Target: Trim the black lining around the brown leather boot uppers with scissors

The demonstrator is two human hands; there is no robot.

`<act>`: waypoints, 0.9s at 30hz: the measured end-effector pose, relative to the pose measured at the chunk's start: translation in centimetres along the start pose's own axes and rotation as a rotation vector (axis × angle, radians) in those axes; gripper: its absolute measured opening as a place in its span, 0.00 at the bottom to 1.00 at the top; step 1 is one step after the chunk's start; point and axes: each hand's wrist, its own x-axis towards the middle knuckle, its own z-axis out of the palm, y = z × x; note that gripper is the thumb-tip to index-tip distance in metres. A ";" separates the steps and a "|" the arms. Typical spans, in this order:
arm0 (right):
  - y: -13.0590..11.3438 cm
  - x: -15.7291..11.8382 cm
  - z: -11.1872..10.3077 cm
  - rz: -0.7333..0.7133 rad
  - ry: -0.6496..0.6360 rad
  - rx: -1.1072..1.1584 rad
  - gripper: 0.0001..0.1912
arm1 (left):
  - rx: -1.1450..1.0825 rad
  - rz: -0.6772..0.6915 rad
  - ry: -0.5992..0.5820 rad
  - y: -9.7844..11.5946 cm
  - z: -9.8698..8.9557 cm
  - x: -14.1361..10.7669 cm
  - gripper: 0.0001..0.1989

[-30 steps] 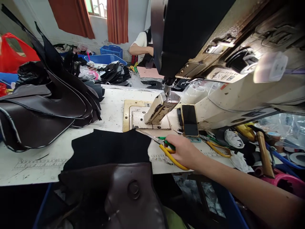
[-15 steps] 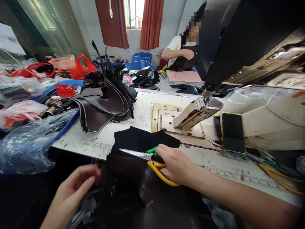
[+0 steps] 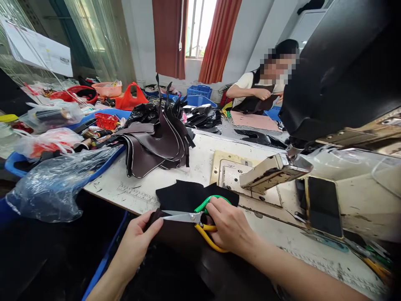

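My right hand (image 3: 230, 225) grips scissors (image 3: 184, 216) with one green and one yellow handle; their blades point left and are slightly apart. Between thumb and fingers, my left hand (image 3: 139, 240) pinches the edge of a dark brown leather piece (image 3: 184, 240) close to the blade tips. That leather hangs over the table's front edge toward me. Under the scissors, a black fabric piece (image 3: 181, 196) lies flat on the white table (image 3: 138, 184). Farther back rests a stack of brown leather pieces (image 3: 166, 144) with pale edges.
A sewing machine's post (image 3: 271, 173) rises at centre right, its dark head (image 3: 332, 75) above. A phone (image 3: 324, 207) lies to the right. At left, a blue tray (image 3: 90, 177) holds plastic bags and thread. Across the table, another person (image 3: 250, 92) handles dark material.
My left hand has moved right and up and taken hold of the leather's edge. The scissors' green handle has swung up, away from the yellow one. The view has shifted.
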 end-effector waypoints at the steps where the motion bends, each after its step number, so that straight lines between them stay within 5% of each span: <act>1: 0.0 0.1 0.1 0.005 -0.004 -0.001 0.05 | -0.013 0.004 -0.010 0.1 0.0 0.1 0.21; 14: -0.6 0.4 0.8 0.009 0.020 -0.046 0.10 | -0.228 -0.088 -0.036 -0.2 0.7 0.2 0.18; 27: -0.6 0.9 -0.1 0.032 -0.087 0.027 0.13 | -0.097 -0.073 -0.093 0.5 0.8 0.2 0.19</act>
